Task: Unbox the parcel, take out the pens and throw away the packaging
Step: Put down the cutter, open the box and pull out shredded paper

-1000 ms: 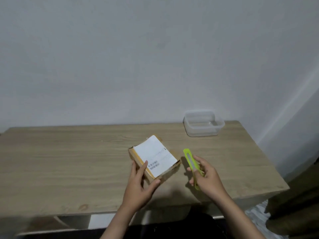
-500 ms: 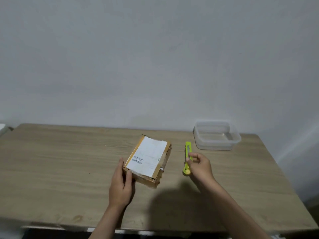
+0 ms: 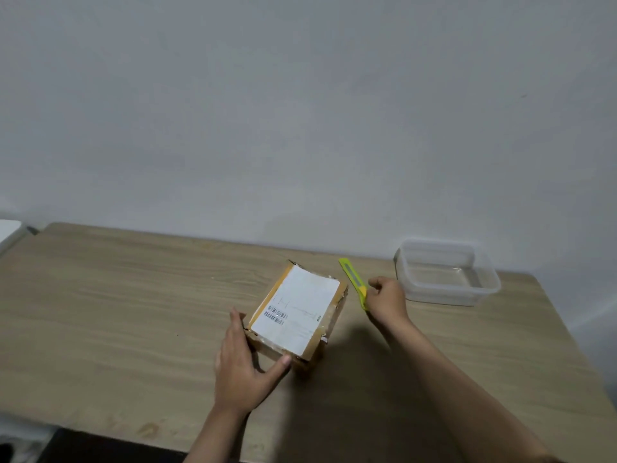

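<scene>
A brown cardboard parcel with a white shipping label and barcode lies taped shut on the wooden table. My left hand grips the parcel's near left corner, thumb along its front edge. To the parcel's right, my right hand is closed around a lime-green utility knife, whose tip points away toward the wall. The knife is apart from the parcel. No pens show.
A clear plastic container without a lid stands at the back right of the table, close behind my right hand. A white object shows at the far left edge. The grey wall runs along the table's back edge.
The parcel has turned and now lies flat under my left hand. My right hand with the knife has moved farther from me, toward the container. The camera view has shifted right and down.
</scene>
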The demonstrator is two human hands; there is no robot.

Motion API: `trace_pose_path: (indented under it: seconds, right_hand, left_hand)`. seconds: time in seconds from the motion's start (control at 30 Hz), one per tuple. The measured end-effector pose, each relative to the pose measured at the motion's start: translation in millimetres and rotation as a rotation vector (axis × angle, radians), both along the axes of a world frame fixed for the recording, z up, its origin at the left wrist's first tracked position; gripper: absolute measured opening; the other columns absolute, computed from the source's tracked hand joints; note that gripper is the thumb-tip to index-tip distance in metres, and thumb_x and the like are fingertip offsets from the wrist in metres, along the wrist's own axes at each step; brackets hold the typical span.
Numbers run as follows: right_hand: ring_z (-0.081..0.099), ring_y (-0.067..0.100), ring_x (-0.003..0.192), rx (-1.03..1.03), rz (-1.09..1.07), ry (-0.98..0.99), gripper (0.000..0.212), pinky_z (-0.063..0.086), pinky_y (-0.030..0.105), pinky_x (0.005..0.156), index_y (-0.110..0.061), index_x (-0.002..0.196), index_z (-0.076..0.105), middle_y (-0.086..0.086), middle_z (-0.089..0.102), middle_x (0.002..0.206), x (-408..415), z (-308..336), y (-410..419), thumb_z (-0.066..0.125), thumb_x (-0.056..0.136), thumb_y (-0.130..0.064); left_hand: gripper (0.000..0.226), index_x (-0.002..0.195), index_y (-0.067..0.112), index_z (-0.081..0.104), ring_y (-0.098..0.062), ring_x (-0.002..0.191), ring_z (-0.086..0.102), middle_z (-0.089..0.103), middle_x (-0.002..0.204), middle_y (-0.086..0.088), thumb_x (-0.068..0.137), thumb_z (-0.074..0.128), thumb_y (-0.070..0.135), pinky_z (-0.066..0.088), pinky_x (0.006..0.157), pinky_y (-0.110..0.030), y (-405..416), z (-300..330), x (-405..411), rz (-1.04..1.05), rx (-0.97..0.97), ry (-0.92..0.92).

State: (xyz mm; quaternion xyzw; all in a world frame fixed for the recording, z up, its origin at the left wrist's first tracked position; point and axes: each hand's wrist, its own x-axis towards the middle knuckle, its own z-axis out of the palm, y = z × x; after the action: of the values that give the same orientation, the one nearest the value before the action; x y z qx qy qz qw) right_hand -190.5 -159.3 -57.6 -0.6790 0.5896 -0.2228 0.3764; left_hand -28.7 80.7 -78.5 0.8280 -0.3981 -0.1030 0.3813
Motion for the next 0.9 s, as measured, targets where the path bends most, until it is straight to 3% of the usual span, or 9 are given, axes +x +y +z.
trace_pose_path:
  seconds: [0.17,0.3,0.37,0.43,0.63,0.73,0.83,0.9]
  right_hand:
    - [0.059,0.026,0.099,-0.148,0.131,0.059,0.029,0.045,0.029,0.092,-0.014,0.111,0.068,0.011,0.057,0.104,-1,-3,5,0.054,0.086,-0.010]
    - [0.054,0.023,0.096,-0.191,0.196,0.126,0.033,0.040,0.025,0.085,-0.015,0.118,0.065,0.003,0.047,0.098,-6,-10,11,0.061,0.086,-0.022]
    - [0.054,0.023,0.094,-0.192,0.159,0.119,0.035,0.041,0.025,0.084,-0.013,0.121,0.063,0.005,0.047,0.100,-9,-12,12,0.061,0.087,-0.023]
    - [0.054,0.024,0.095,-0.186,0.103,0.104,0.035,0.041,0.028,0.086,-0.012,0.121,0.062,0.008,0.048,0.103,-12,-13,11,0.061,0.088,-0.023]
    - [0.052,0.029,0.108,-0.156,0.057,0.136,0.036,0.042,0.034,0.094,-0.011,0.123,0.060,0.013,0.049,0.112,-10,-9,5,0.058,0.089,-0.022]
    - [0.049,0.028,0.111,-0.305,0.046,0.177,0.032,0.047,0.038,0.087,-0.012,0.118,0.063,0.010,0.052,0.110,-6,-3,19,0.056,0.088,-0.020]
    - [0.054,0.024,0.107,-0.489,0.090,0.028,0.024,0.044,0.028,0.083,-0.011,0.109,0.066,0.005,0.061,0.105,2,9,38,0.055,0.088,-0.014]
    - [0.054,0.014,0.111,-0.416,0.167,-0.089,0.029,0.036,0.019,0.090,-0.011,0.117,0.063,0.000,0.062,0.115,12,20,46,0.055,0.090,-0.017]
  left_hand:
    - [0.120,0.148,0.025,-0.012,-0.020,0.143,0.020,0.016,0.158,-0.003,0.060,0.051,0.076,0.027,0.110,-0.048,-1,1,0,-0.003,-0.002,0.014]
    - [0.107,0.148,0.023,-0.007,-0.021,0.144,0.018,0.010,0.155,0.006,0.066,0.048,0.067,0.024,0.112,-0.046,-1,2,0,0.017,-0.054,0.026]
    - [0.101,0.148,0.022,-0.003,-0.024,0.143,0.022,0.017,0.156,0.001,0.070,0.046,0.063,0.026,0.111,-0.046,-1,2,1,0.014,-0.062,0.013]
    - [0.098,0.150,0.020,0.001,-0.025,0.141,0.025,0.022,0.156,-0.006,0.072,0.045,0.063,0.029,0.110,-0.048,-1,2,1,0.006,-0.048,0.000]
    - [0.097,0.150,0.018,0.006,-0.022,0.142,0.026,0.020,0.157,-0.001,0.072,0.041,0.064,0.029,0.108,-0.048,-1,3,1,0.002,-0.036,-0.002]
    - [0.096,0.150,0.022,0.000,-0.019,0.143,0.023,0.015,0.158,0.001,0.072,0.039,0.063,0.026,0.108,-0.047,-1,1,1,0.004,-0.030,0.028]
    - [0.096,0.149,0.022,-0.003,-0.019,0.145,0.019,0.011,0.159,0.000,0.072,0.035,0.063,0.024,0.109,-0.047,0,0,1,-0.002,-0.033,0.057]
    - [0.096,0.149,0.021,-0.003,-0.017,0.146,0.014,0.006,0.159,0.000,0.072,0.033,0.064,0.022,0.110,-0.047,-1,1,1,-0.008,-0.039,0.063]
